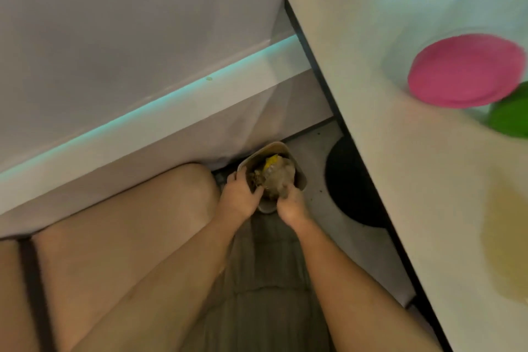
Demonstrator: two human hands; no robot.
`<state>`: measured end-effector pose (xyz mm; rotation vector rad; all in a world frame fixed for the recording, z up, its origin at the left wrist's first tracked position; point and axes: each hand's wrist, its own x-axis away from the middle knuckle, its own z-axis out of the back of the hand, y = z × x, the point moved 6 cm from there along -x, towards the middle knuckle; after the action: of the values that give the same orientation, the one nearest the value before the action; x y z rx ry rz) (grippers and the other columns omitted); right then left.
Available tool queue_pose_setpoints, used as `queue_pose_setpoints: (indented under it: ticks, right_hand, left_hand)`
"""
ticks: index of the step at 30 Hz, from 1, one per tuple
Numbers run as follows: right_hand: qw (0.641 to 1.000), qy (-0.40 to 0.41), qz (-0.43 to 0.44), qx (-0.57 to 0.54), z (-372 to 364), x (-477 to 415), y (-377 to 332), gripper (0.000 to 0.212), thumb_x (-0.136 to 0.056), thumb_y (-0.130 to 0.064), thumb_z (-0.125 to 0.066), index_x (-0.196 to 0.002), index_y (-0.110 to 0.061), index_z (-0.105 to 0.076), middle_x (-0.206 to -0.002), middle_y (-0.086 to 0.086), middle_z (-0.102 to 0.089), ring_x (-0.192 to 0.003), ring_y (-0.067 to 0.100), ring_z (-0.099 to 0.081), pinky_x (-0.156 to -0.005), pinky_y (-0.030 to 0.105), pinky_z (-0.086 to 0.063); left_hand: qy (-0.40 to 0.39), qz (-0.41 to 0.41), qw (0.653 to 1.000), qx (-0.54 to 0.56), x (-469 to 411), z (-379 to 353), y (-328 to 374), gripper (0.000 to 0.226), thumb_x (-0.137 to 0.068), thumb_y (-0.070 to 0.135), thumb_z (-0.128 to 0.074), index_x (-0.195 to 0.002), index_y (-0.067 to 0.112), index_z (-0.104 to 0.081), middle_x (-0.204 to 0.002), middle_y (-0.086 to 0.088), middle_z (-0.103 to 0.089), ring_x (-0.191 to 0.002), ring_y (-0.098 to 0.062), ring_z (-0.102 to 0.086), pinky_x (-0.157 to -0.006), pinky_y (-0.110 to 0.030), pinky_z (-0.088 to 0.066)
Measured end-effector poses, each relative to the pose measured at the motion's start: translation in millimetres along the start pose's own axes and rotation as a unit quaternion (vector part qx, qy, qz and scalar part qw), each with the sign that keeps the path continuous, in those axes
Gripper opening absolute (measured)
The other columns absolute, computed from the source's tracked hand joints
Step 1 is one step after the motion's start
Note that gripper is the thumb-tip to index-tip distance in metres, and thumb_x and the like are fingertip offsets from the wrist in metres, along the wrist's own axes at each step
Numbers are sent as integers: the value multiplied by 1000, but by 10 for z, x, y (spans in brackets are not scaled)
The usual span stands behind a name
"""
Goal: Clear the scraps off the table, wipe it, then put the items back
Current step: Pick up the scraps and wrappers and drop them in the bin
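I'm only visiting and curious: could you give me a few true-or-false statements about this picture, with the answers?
1. The left hand and the right hand are both down at the small beige bin on the floor. True.
2. The bin is empty. False: it holds crumpled scraps, one bit yellow.
3. The round pink plate lies on the floor. False: it sits on the white table.
4. A green object lies beside the pink plate. True.
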<state>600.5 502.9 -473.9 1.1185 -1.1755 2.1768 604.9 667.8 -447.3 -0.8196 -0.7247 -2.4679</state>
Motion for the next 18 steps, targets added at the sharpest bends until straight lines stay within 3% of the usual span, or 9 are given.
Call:
queue_pose_setpoints:
  ticks: [4, 8, 13, 18]
  right_hand:
    - [998, -23, 45, 26, 325, 923, -437, 50, -101, -15, -49, -150, -22, -45, -145, 7, -53, -133, 30, -52, -112, 42, -43]
    - [994, -10, 107, 35, 853, 1885, -932, 51, -102, -14, -49, -152, -21, -43, -155, 4, -44, -141, 24, -43, -116, 34, -35]
    - [982, 37, 182, 40, 1641, 2982, -1212, 46, -100, -7, -51, -144, -20, -52, -149, 2, -51, -138, 17, -46, -120, 35, -34]
    - [971, 113, 207, -41, 2408, 3819, -913, 44, -98, 1, -47, -134, -22, -61, -149, 2, -52, -129, 17, -57, -109, 25, -42]
  left_hand:
    - [37, -16, 999, 25, 867, 694, 500, 67, -96, 39, -65, -154, 18, -40, -152, -12, -47, -139, -29, -44, -116, -42, -40]
    - [63, -46, 996, 50, 1682, 1350, 1032, 61, -99, 38, -62, -154, 20, -40, -156, -11, -40, -141, -28, -43, -119, -45, -39]
    - [74, -103, 991, 40, 2530, 1845, 1626, 59, -101, 42, -59, -154, 22, -40, -156, -8, -36, -140, -29, -45, -116, -45, -43]
    - [73, -221, 972, 39, 3117, 1779, 2193, 57, -98, 40, -64, -150, 25, -45, -154, -2, -35, -138, -23, -46, -114, -48, -45]
